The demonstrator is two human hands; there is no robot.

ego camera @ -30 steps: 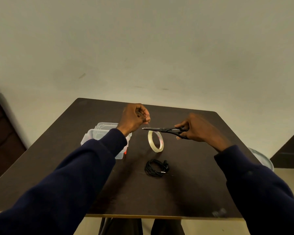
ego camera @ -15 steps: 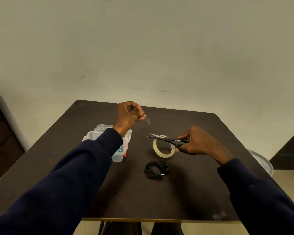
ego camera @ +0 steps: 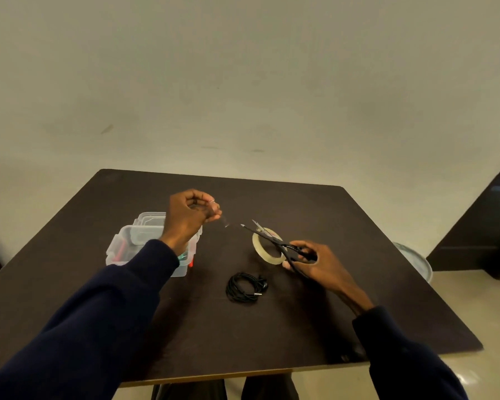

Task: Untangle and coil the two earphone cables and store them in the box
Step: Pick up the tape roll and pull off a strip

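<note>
At frame centre, a coiled black cable [ego camera: 243, 287] lies on the table [ego camera: 358, 313], between the box [ego camera: 127, 246] at left and the tape roll [ego camera: 269, 259]. Left hand [ego camera: 192, 217] pinches a small clear strip [ego camera: 225, 223]. Right hand [ego camera: 315, 262] grips scissors [ego camera: 264, 237], blades apart, over the roll.

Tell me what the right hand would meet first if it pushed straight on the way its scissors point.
Likely the small clear strip pinched by the left hand, just beyond the tips of the scissors that the right hand grips; then those fingers. Depth is unclear from one view.
</note>
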